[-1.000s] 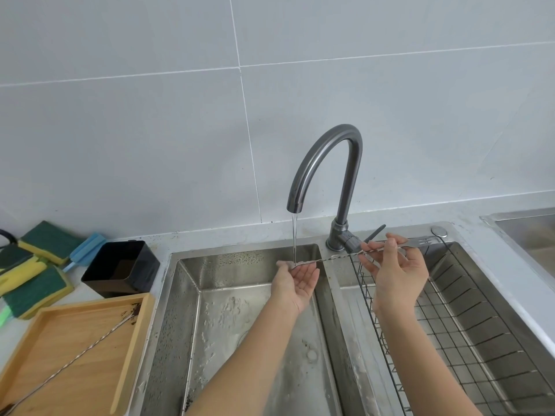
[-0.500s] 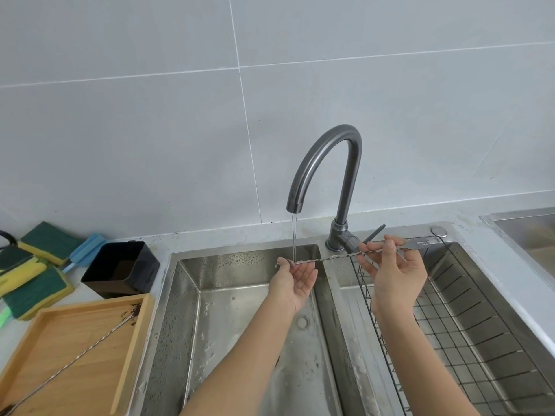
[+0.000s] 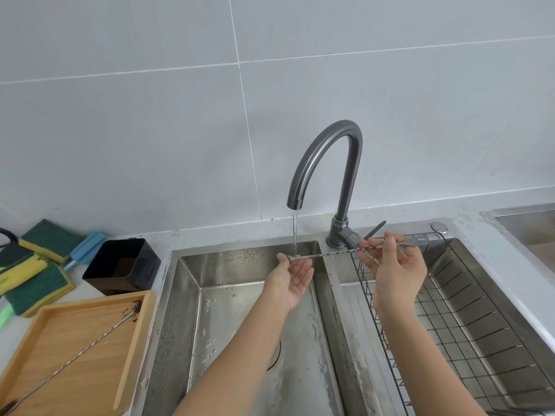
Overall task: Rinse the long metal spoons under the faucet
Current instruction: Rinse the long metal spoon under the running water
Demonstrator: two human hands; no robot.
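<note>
A person stands at a steel sink [image 3: 168, 295], seen from above with both bare forearms reaching in from 6 o'clock. A dark grey gooseneck faucet [image 3: 330, 151] rises at the middle of the view, and a thin stream of water [image 3: 295, 232] falls from its spout.

A long metal spoon with a twisted shaft [image 3: 333, 254] lies nearly level across the sink, its long axis running from 9 o'clock to 3 o'clock, the right end tilted slightly higher. Its forked end points toward 3 o'clock, past the right hand [image 3: 396, 265], which pinches the shaft between thumb and fingertips. The other end points toward 9 o'clock and sits under the stream, resting on the left hand [image 3: 292, 276], which is held palm up with fingers relaxed and cupped beneath it. Whether the thumb presses on the spoon cannot be told.

Below the right hand, a black wire rack [image 3: 450, 340] fills the right basin.

At 8 o'clock, a wooden tray [image 3: 129, 349] holds a second long spoon [image 3: 75, 360], lying diagonally from 7 o'clock toward 1 o'clock. Just beyond the tray stands a black square container [image 3: 120, 265], and at 9 o'clock lie green and yellow sponges [image 3: 36, 283].
</note>
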